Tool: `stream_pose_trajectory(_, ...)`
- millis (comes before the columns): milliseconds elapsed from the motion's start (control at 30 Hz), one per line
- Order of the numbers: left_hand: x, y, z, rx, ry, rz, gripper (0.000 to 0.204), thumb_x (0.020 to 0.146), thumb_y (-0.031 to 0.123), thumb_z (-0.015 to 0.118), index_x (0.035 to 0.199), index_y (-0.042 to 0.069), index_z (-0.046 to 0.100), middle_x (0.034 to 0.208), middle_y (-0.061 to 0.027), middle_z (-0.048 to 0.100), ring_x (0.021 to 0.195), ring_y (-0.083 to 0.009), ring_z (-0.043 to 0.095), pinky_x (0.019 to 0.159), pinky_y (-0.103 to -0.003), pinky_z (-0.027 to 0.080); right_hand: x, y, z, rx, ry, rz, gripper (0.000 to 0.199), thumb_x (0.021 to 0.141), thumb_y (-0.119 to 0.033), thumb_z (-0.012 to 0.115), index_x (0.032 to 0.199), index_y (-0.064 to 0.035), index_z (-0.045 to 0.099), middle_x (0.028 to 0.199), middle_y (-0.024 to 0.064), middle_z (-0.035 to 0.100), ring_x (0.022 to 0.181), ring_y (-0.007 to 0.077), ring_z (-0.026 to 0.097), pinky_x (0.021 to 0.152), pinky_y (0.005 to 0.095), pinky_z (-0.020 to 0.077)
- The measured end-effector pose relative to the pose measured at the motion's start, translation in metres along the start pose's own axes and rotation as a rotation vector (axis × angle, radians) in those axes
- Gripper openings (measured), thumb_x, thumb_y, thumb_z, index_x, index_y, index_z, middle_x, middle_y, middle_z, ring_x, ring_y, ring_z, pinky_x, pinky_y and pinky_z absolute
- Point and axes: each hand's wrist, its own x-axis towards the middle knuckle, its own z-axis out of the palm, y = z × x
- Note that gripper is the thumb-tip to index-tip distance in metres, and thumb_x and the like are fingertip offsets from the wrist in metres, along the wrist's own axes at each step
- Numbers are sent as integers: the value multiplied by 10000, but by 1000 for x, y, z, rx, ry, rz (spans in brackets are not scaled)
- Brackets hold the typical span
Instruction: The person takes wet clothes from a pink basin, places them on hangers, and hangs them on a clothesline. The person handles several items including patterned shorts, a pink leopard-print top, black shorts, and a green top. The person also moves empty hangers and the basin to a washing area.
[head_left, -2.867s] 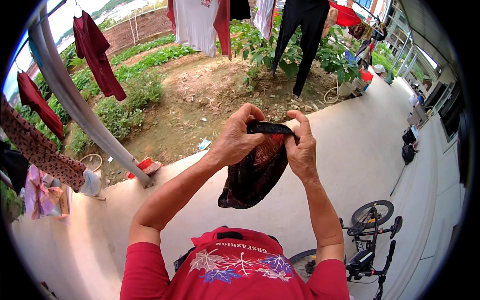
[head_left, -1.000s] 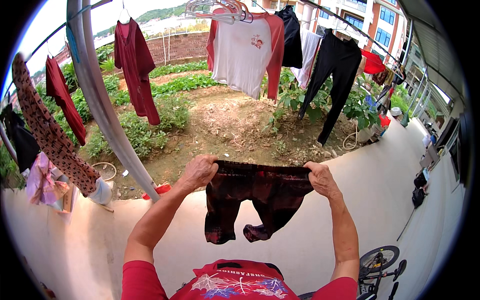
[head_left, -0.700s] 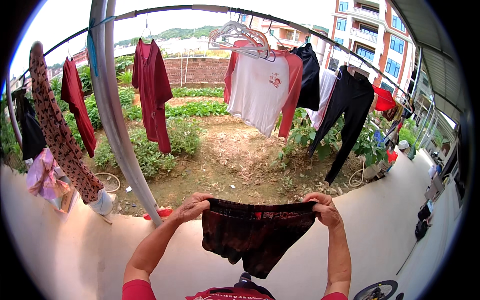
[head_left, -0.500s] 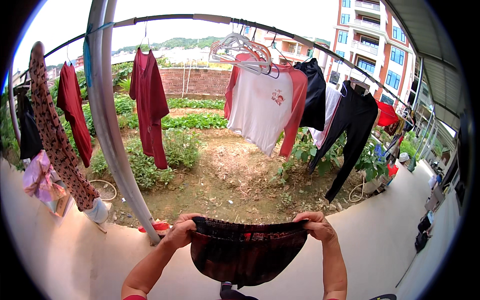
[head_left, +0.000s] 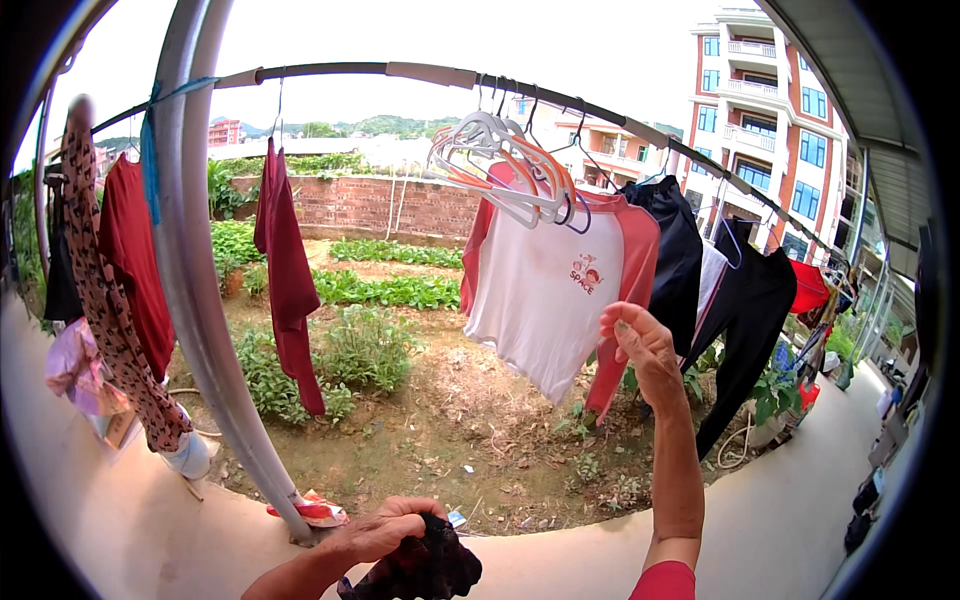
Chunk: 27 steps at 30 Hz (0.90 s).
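My left hand [head_left: 398,527] is low in the middle, its fingers closed on the bunched top of a dark, red-tinged garment [head_left: 420,568]. The garment hangs crumpled, and its lower part runs out of view. Raised in front of the rail is my right hand [head_left: 643,345], with nothing in it and its fingers loosely bent and apart. It is nearest to a white shirt with pink sleeves [head_left: 540,300] and does not visibly grip it. Above it, several white and orange hangers [head_left: 510,170] hang bunched on the dark rail [head_left: 430,72].
A metal post [head_left: 200,270] stands left of my arms. Dark red garments [head_left: 285,260] and a leopard-spotted one [head_left: 105,270] hang at left; black trousers [head_left: 745,310] hang at right. Beyond a pale ledge [head_left: 560,555] lies a planted garden [head_left: 400,290] with a brick wall [head_left: 340,205].
My right hand has let go of the garment's waistband and risen toward the hangers. The garment, stretched between both hands before, now hangs bunched from my left hand, which has moved lower.
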Motion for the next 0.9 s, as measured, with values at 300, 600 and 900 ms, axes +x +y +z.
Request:
stream_pose_trajectory(300, 26, -14, -40, -65, 0, 41, 212, 720, 84, 448, 874, 27, 582, 721, 11, 559, 627, -66, 518, 562, -203, 426, 176, -20, 17, -253, 212, 136, 225, 908, -213, 504, 1041, -54, 593, 795, 19, 622, 696, 56, 526, 556, 260, 416)
stream_pose_trajectory(600, 35, -8, -80, -64, -72, -16, 212, 721, 75, 452, 881, 32, 584, 723, 11, 561, 624, -62, 523, 561, -199, 428, 210, 3, 25, -227, 247, -114, 198, 883, -173, 538, 861, -8, 645, 573, -46, 468, 508, 28, 386, 457, 201, 312)
stream_pose_trajectory(900, 42, -14, -96, 11, -152, -17, 234, 760, 105, 429, 933, 51, 578, 715, 34, 533, 628, -43, 490, 562, -186, 397, 197, -3, 19, -186, 412, -331, 263, 902, -215, 567, 969, 28, 641, 506, -75, 431, 417, -6, 286, 394, 158, 212)
